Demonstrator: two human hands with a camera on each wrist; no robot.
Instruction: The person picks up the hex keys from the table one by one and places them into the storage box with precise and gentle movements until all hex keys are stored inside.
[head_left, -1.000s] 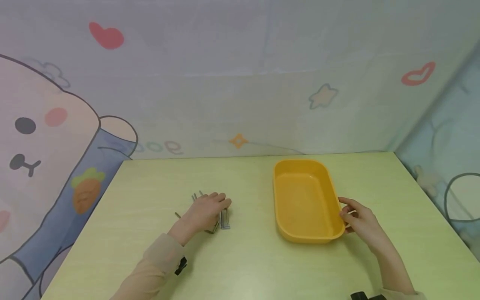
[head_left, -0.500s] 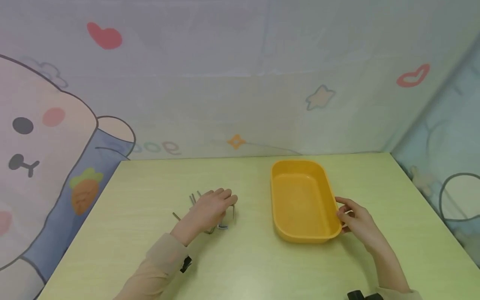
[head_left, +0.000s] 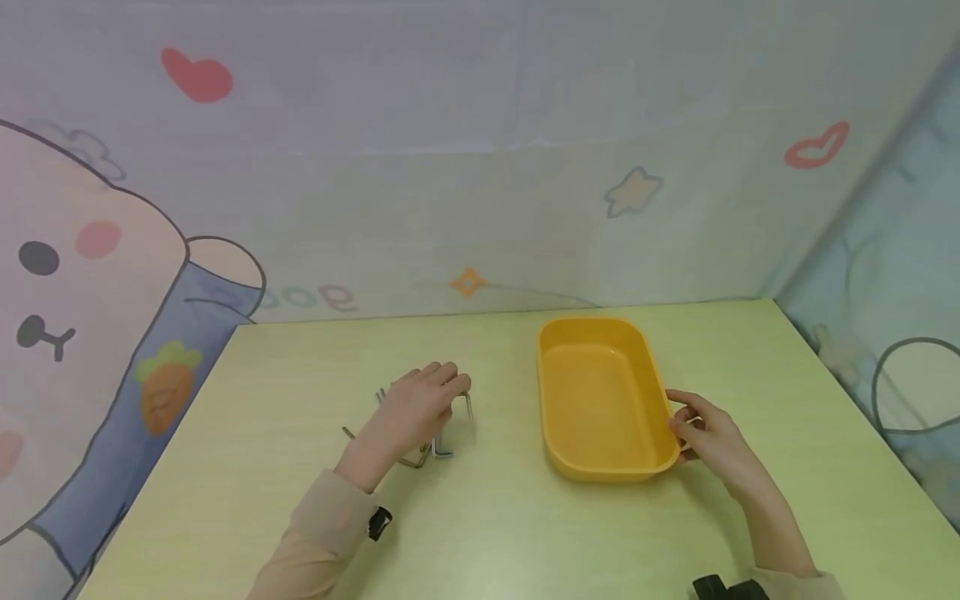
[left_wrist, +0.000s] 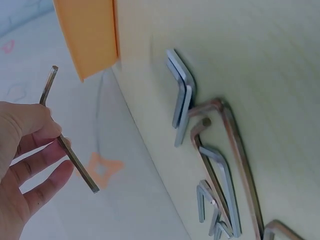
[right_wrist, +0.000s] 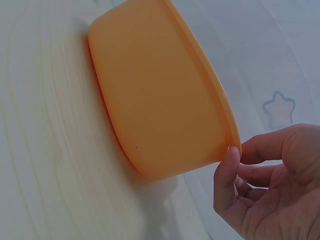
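Between thumb and fingers my left hand (head_left: 418, 410) pinches one bronze-coloured hex key (left_wrist: 75, 159), raised above the table. Below it lies a loose pile of L-shaped hex keys, some silver like this hex key (left_wrist: 181, 95), others bronze like this longer hex key (left_wrist: 239, 150). In the head view the left hand hides part of the pile. To the right stands a yellow plastic tray (head_left: 600, 400) with nothing inside. My right hand (head_left: 708, 433) pinches the tray's right rim, thumb outside and fingers at the edge, as the right wrist view shows.
The pale wooden table (head_left: 495, 533) ends at the back against a printed cloth (head_left: 420, 167) with a cartoon bear, hearts and a star. More printed cloth (head_left: 885, 250) hangs along the right side.
My left hand has lifted a hex key up off the pile, moving slightly away from me. My right hand stays on the tray's rim. The head view has shifted a little.
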